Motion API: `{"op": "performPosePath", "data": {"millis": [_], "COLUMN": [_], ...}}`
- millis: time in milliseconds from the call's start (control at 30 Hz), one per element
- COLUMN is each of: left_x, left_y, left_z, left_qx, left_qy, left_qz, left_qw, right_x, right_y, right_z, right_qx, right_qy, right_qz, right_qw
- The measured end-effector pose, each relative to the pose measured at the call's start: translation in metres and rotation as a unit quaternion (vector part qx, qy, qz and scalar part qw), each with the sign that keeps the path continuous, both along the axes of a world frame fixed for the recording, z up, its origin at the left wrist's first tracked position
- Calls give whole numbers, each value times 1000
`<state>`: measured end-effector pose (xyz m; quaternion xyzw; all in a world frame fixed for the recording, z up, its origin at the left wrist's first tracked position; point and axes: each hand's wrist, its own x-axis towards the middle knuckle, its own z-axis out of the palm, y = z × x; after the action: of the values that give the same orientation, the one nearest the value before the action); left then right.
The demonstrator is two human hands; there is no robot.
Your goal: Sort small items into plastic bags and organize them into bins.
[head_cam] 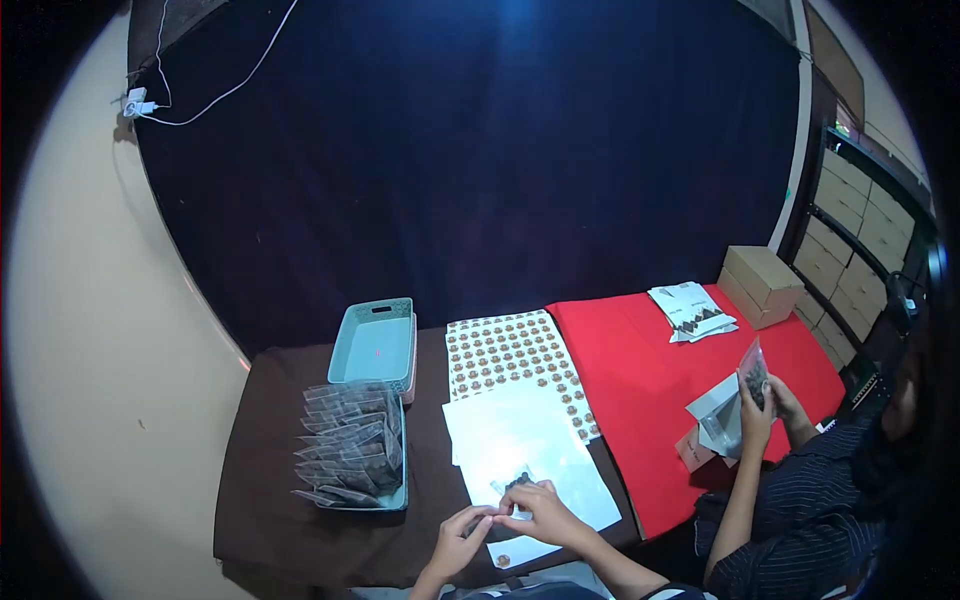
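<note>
Over the white sheets near the table's front edge, my left hand (459,538) and my right hand (541,514) meet at their fingertips. They pinch a clear plastic bag (519,480) with small dark pieces in it. My fingers hide much of this bag. Under it lies a glossy white sheet (506,427), and one round brown sticker (503,560) shows on its near corner. Farther back are sheets of round brown stickers (510,349). To the left, a light blue basket (403,465) holds a row of several filled clear bags (349,442).
Behind the filled basket sits another light blue basket (375,349). On the right, a red cloth (622,360) bears printed white pouches (691,309), a cardboard box (761,289) and an open white box (716,409). A co-worker there holds a filled clear bag (754,375).
</note>
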<state>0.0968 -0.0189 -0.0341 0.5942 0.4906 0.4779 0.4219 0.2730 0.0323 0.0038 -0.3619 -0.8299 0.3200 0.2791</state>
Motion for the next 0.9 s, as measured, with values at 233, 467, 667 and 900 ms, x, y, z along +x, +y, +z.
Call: {"op": "performPosePath", "data": {"millis": [233, 467, 667, 900], "left_x": [5, 7, 10, -6], "left_y": [-1, 0, 6, 22], "left_z": [-9, -8, -1, 29], "left_qx": [-65, -79, -43, -21], "left_qy": [-112, -108, -89, -103], "left_qz": [9, 32, 44, 82], "left_qw": [992, 991, 994, 991], "right_x": [2, 1, -1, -8], "right_y": [9, 7, 6, 9], "right_z": [-10, -7, -15, -6], "right_qx": [-143, -151, -181, -155], "right_qy": [62, 81, 81, 115], "right_qz": [58, 32, 29, 17], "right_qw": [986, 985, 980, 981]}}
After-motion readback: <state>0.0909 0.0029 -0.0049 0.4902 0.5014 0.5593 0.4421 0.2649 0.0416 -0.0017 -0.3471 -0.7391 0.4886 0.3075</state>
